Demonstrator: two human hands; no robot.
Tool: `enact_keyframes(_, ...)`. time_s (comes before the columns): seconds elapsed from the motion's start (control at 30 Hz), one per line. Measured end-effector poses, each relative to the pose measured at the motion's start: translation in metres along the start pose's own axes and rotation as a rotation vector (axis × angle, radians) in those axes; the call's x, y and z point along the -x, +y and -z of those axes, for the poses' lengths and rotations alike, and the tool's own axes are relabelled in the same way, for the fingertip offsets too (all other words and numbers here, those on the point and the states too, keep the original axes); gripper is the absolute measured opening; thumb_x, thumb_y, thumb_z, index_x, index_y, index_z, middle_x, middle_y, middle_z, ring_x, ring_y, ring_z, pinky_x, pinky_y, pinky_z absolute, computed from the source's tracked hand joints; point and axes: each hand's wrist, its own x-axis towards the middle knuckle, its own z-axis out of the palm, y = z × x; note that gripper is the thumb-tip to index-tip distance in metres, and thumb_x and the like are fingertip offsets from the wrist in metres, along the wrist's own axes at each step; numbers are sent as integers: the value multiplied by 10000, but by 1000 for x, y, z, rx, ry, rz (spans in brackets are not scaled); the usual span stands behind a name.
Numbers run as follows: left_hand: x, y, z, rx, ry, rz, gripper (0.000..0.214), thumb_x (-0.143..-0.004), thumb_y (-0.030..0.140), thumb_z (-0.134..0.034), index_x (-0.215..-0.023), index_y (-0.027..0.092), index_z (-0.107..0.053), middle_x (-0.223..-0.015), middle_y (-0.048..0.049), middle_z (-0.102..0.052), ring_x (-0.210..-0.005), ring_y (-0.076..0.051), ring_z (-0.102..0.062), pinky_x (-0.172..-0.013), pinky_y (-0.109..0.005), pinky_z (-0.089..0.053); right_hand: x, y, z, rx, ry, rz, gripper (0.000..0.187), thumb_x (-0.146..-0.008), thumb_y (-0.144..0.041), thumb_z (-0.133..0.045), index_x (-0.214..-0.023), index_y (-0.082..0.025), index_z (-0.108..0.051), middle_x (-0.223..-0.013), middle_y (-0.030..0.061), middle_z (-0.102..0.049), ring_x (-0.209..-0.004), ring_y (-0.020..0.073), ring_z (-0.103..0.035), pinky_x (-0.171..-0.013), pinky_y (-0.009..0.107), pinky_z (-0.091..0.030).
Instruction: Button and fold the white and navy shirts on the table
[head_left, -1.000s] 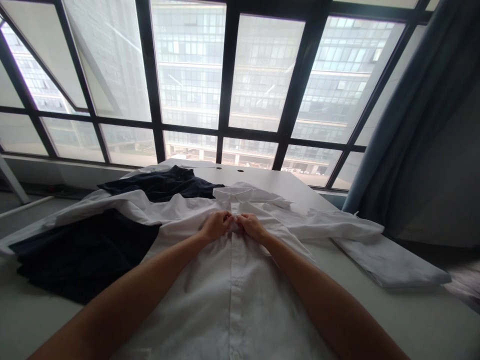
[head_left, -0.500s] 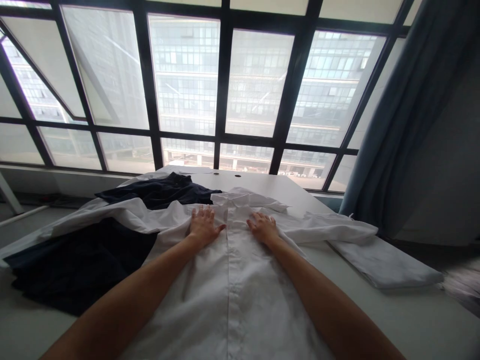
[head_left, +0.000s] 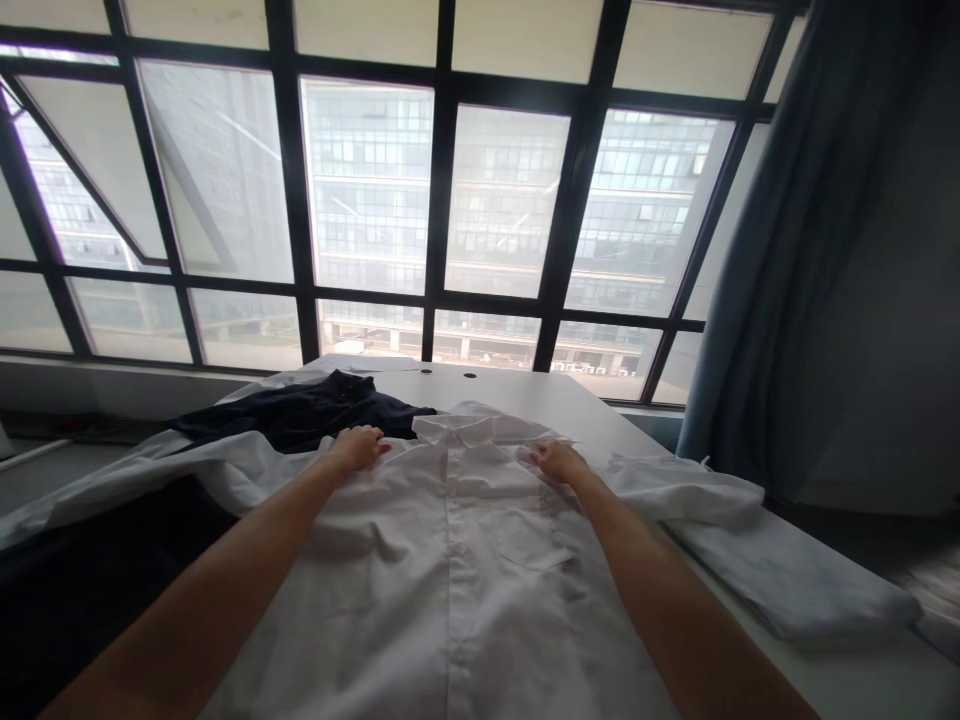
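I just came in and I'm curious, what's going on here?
A person's left hand and right hand rest on the top of a white button-up shirt, one on each side of its collar. The shirt lies spread out on a white table. A dark navy garment lies just beyond the left hand, and a folded pale cloth lies off to the right.

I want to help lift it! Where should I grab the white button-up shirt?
Probably grab the stiff white collar of the white button-up shirt from the far side, by the window. It stands in a raised fold, so fingers get under it, while the body lies flat.
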Motion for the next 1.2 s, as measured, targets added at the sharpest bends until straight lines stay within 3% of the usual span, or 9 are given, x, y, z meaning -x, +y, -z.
enact_keyframes(0.13, -12, 11, 1, 9, 3, 17, 383, -920, 415, -506, -1177, 198, -689, -1291, -157, -641, -1189, -308, -589, -965, -398, -443, -12, -12, -2, -66, -53, 42, 381, -866, -383, -650, -1175, -169, -710, -1154, 134, -707, -1028, 249, -656, -863, 309, -460)
enact_keyframes(0.23, -14, 14, 11, -48, 30, -46, 256, -849, 314, -602, -1039, 212, -739, -1208, -122, -679, -1139, -293, -605, -978, -375, -432, -15, -21, 1, -61, -36, 26, 279, -765, -291, -716, -1016, -180, -763, -1043, 112, -737, -964, 254, -669, -799, 297, -468)
enact_keyframes(0.37, -14, 11, 39, -169, 173, -148, 201, -835, 201, -569, -888, 155, -757, -1137, -148, -673, -1145, -308, -572, -965, -382, -441, -18, -22, 19, -75, 158, -110, 199, -702, -231, -735, -897, -198, -759, -924, 92, -742, -872, 243, -672, -717, 283, -463)
enact_keyframes(0.6, -16, 3, 89, -153, 383, 15, 286, -894, 333, -566, -984, 145, -762, -1017, -149, -719, -963, -331, -649, -861, -425, -484, -25, -19, 49, -195, 473, -158, 159, -750, -317, -729, -800, -176, -674, -781, 96, -697, -777, 250, -644, -686, 307, -452)
enact_keyframes(0.83, -56, 23, 118, -173, 451, 92, 360, -951, 312, -463, -1037, 104, -744, -1026, -182, -709, -1002, -343, -649, -857, -438, -493, -54, -37, 79, -255, 608, -216, 162, -817, -255, -658, -916, -129, -679, -884, 153, -695, -845, 284, -639, -758, 360, -490)
enact_keyframes(0.93, -72, 34, 113, -118, 375, 186, 398, -949, 250, -446, -1237, 59, -642, -1159, -235, -669, -1072, -351, -636, -885, -445, -494, -62, -45, 84, -197, 529, -181, 408, -812, -225, -661, -1179, -50, -634, -1177, 222, -642, -1013, 298, -629, -846, 352, -494)
enact_keyframes(1.03, -71, 48, 88, -77, 232, 208, 627, -931, 294, -505, -1497, 59, -366, -1457, -276, -465, -1300, -381, -498, -998, -496, -444, -51, -54, 71, -91, 314, -64, 617, -778, -287, -724, -1311, -19, -564, -1340, 247, -553, -1137, 309, -590, -937, 335, -470)
enact_keyframes(1.1, -56, 59, 63, -94, 128, 118, 680, -939, 337, -507, -1533, 78, -300, -1576, -248, -299, -1444, -374, -309, -1110, -546, -323, -31, -63, 56, -35, 146, 53, 524, -794, -336, -718, -1244, -80, -637, -1283, 200, -612, -1137, 300, -596, -953, 327, -461)
enact_keyframes(1.2, -17, 74, 26, -125, -5, -101, 611, -929, 381, -538, -1472, 120, -434, -1594, -200, -289, -1490, -341, -217, -1177, -540, -199, 17, -78, 33, 23, 22, 217, 328, -813, -349, -704, -1095, -183, -725, -1219, 126, -665, -1084, 279, -625, -927, 327, -464)
